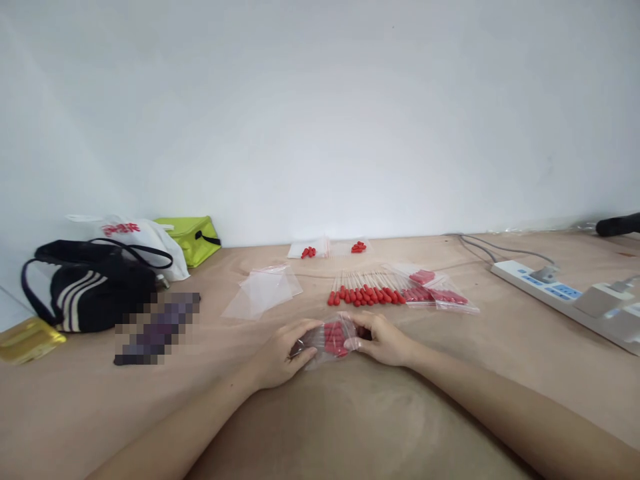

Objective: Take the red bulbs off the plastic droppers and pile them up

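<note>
Left hand (283, 357) and right hand (384, 338) are gripping a plastic bag (315, 361) of red-tipped sticks (334, 338), seemingly closing it, next needing an even pinch.

- Lower centre: a held bag (335, 340) of sticks between the left hand (287, 350) and right hand (385, 339), over the table (320, 427).
- Just behind it: a row of sticks (367, 293).
- Right of the row: filled bags (453, 298), overlapping.
- Left of the row: loose bags (265, 290), overlapping.
- Behind the row, near the wall (320, 120): two stick clusters (309, 253), in or on bags, unclear which.
- Right edge: a power strip (533, 287), cable (520, 247) behind.
- Left: a handbag (105, 287); behind it a carrier bag (167, 247), then a pouch (195, 240).
- Right-front of the handbag: a pixelated item (160, 327).
</note>
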Demonstrator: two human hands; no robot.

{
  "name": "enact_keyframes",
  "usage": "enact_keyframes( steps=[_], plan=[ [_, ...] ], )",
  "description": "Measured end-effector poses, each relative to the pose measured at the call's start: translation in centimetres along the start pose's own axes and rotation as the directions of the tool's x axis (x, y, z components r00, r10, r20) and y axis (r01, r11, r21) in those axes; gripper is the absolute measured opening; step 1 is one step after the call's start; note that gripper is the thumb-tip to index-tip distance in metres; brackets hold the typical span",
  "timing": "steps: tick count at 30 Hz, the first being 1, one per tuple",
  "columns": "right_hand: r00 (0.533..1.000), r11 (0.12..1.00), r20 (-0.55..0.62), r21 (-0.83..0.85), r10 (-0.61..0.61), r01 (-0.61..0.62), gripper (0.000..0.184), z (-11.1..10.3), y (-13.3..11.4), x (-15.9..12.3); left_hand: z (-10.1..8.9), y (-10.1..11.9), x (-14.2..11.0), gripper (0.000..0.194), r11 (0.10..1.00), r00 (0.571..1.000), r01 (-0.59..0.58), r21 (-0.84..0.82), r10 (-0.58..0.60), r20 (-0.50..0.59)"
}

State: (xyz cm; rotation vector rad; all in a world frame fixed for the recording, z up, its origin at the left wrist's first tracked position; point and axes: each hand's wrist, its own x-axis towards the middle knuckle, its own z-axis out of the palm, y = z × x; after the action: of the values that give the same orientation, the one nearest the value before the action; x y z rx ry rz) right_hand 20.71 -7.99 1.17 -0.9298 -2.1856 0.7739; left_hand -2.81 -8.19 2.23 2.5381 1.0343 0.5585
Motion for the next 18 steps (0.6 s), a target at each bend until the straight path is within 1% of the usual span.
enact_keyframes(
  steps=[2, 4, 6, 8, 10, 12, 14, 18],
  plan=[
    [1.0, 0.997, 0.024, 0.069, 0.018, -0.02, 0.03, -0.1, -0.1, 0.0, 0.1, 0.2, 0.2, 0.037, 1.0, 0.999, -0.003, 0.002, 0.003, -0.033],
    [0.998, 0.994, 0.016, 0.085, 0.063, -0.064, 0.034, 0.0, -0.2, -0.1, 0.2, 0.3, 0.4, 0.033, 1.0, 0.998, 0.003, 0.006, -0.002, -0.068],
    [0.994, 0.993, -0.014, 0.057, 0.106, -0.105, 0.034, 0.2, -0.4, 0.0, 0.4, 0.3, 0.5, 0.031, 1.0, 0.996, 0.006, 0.008, -0.006, -0.09],
    [0.991, 0.993, -0.074, -0.004, 0.114, -0.114, 0.032, 0.5, -0.5, 0.0, 0.5, 0.2, 0.6, 0.032, 1.0, 0.996, 0.0, 0.007, 0.0, -0.094],
    [0.985, 0.992, -0.144, -0.071, 0.09, -0.101, 0.028, 0.9, -0.6, 0.0, 0.6, 0.1, 0.6, 0.033, 1.0, 0.996, -0.014, 0.007, 0.015, -0.093],
    [0.98, 0.989, -0.18, -0.11, 0.08, -0.101, 0.019, 1.2, -0.5, 0.0, 0.7, 0.0, 0.6, 0.034, 1.0, 0.996, -0.025, 0.007, 0.026, -0.085],
    [0.981, 0.984, -0.18, -0.146, 0.075, -0.102, 0.01, 1.4, -0.2, 0.0, 0.6, 0.0, 0.6, 0.034, 1.0, 0.997, -0.03, 0.003, 0.031, -0.075],
    [0.986, 0.98, -0.161, -0.188, 0.03, -0.061, 0.006, 1.4, 0.2, 0.0, 0.4, 0.1, 0.5, 0.035, 1.0, 0.998, -0.02, -0.009, 0.02, -0.054]
  ],
)
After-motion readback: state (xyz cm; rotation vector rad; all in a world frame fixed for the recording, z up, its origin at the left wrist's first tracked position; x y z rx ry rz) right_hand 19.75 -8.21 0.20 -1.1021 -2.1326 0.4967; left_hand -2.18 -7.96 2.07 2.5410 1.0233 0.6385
